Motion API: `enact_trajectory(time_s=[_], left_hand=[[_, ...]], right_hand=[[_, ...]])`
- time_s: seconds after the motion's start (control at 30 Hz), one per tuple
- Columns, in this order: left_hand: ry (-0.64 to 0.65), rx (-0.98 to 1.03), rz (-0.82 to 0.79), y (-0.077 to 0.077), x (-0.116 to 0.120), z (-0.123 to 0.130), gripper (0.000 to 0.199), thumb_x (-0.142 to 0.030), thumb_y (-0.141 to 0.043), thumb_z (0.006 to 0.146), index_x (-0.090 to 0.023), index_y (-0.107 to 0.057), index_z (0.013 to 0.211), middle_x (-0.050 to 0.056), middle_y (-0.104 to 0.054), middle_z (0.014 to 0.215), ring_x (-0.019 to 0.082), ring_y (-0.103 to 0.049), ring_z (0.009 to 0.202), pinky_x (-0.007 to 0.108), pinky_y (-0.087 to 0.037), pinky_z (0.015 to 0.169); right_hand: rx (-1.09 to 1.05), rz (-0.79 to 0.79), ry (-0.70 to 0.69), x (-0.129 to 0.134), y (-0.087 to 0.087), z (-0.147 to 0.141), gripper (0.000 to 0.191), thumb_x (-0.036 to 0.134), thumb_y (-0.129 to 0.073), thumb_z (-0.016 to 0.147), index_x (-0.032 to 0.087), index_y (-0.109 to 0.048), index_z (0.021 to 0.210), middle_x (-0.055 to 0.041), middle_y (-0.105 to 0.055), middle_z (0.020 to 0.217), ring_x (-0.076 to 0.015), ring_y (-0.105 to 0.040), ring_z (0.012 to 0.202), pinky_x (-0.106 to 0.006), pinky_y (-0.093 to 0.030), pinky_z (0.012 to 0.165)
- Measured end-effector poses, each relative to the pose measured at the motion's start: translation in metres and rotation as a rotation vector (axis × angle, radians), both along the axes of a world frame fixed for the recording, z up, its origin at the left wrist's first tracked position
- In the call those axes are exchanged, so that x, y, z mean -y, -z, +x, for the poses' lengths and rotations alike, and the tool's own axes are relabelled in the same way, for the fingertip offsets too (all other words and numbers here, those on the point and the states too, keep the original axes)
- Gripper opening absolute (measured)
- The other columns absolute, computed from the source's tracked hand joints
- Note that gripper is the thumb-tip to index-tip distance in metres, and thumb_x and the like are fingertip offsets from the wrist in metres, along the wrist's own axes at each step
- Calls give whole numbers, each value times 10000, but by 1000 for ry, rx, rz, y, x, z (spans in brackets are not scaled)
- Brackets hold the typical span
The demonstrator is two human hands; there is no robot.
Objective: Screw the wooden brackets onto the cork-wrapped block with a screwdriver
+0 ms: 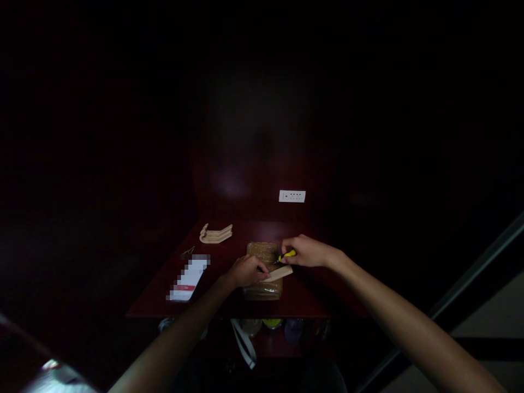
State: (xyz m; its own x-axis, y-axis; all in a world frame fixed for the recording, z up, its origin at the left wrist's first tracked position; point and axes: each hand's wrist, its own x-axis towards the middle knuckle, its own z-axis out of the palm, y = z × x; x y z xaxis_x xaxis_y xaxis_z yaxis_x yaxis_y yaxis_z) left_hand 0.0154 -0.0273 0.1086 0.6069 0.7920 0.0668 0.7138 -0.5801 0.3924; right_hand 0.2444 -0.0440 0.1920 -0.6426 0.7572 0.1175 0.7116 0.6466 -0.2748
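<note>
My left hand is closed on a pale flat wooden piece, its fingers pressing it from the left. Underneath lies a brown block wrapped in clear plastic, flat on the dark red table. A screwdriver with a yellow and black handle is gripped in my right hand. Its tip points down and left, close to the wooden piece; whether they touch is too dark to tell.
Several pale wooden hook-shaped pieces stand together at the back left. A phone lies at the left, with small thin bits behind it. On the wall is a white socket. A white strap hangs below the front edge.
</note>
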Motion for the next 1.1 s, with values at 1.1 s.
enact_trajectory(time_s=[1.1], left_hand=[[-18, 92, -22, 13, -10, -2, 250, -467, -607, 748, -293, -747, 861, -15, -718, 784, 137, -624, 721, 202, -412, 641]], right_hand=[[31, -82, 63, -8, 48, -42, 152, 270, -610, 761, 202, -742, 793, 5, -665, 684, -100, -536, 608, -206, -332, 582]])
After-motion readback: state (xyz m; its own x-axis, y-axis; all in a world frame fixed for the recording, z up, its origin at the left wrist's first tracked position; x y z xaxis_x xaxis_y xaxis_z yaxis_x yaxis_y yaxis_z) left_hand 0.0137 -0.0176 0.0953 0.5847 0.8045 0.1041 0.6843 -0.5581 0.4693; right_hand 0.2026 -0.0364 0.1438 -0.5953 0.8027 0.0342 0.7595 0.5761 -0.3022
